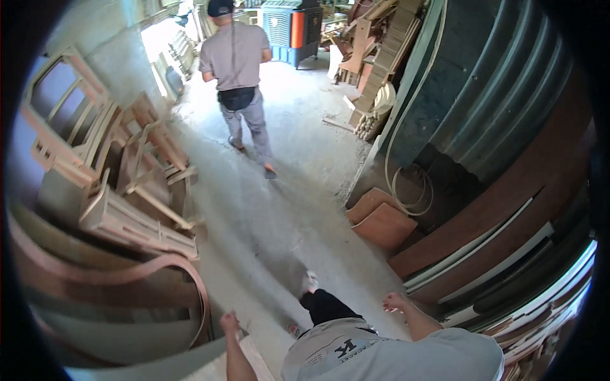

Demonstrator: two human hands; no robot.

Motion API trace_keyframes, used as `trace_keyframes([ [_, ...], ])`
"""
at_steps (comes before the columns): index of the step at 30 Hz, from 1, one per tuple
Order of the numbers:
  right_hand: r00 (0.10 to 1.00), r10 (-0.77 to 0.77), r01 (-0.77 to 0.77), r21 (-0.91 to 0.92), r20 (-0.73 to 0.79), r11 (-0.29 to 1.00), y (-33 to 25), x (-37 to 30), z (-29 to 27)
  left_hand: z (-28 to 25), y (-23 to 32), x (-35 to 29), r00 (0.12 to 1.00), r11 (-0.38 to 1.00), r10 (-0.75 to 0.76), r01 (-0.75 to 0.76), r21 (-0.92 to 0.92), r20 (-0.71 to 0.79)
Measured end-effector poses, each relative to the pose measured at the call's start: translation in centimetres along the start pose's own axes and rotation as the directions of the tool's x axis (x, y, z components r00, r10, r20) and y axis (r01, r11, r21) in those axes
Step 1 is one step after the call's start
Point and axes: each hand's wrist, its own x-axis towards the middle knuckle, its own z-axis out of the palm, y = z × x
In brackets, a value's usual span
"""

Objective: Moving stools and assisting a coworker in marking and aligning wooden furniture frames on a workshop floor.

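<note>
My left hand (229, 322) hangs at my side with its fingers curled in, and nothing shows in it. Beside it is a pale board edge (257, 357), with no contact I can make out. My right hand (394, 303) is out on the other side, empty, its fingers loosely bent and a little apart. It is nearest to the stacked boards (470, 279) along the right, though not touching them. My feet are in mid-stride on the grey concrete floor (286, 216).
Ahead, a person (235, 70) in a cap walks away from me. Wooden furniture frames (140, 216) and curved panels (114, 273) line the left. On the right lean brown panels (384, 225) near a coiled hose (413, 197). An air cooler (289, 35) and wood stacks stand farther back.
</note>
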Motion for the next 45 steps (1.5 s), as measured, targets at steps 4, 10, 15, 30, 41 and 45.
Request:
trace_keyframes([
  [4,0.995,0.073,-0.065,-0.116,0.07,0.991,-9.7,7.2,2.0,2.6,13.0,9.9,0.997,0.984,0.082,-0.08,-0.159,0.006],
  [10,0.998,0.054,-0.054,0.016,0.028,0.998,-31.9,19.8,0.3,10.6,13.7,20.8,0.857,0.822,-0.498,0.515,-0.244,0.13],
  [15,0.935,-0.355,0.351,-0.155,0.001,0.924,-60.5,20.0,-4.2,14.8,24.7,25.2,0.955,0.883,-0.208,0.089,0.461,0.213],
  [30,0.984,-0.177,0.166,-0.203,-0.034,0.965,-95.8,37.9,-4.1,28.2,71.0,69.6,0.979,0.917,-0.127,0.054,0.395,0.162],
  [41,0.978,0.207,-0.207,0.045,-0.007,0.977,-114.8,49.9,-8.3,48.4,105.3,98.1,0.935,0.924,0.232,-0.298,0.24,0.269],
  [45,0.981,0.19,-0.188,0.067,-0.024,0.98,-127.0,60.6,-14.5,54.2,107.1,101.0,0.956,0.971,0.031,-0.098,0.22,0.291],
])
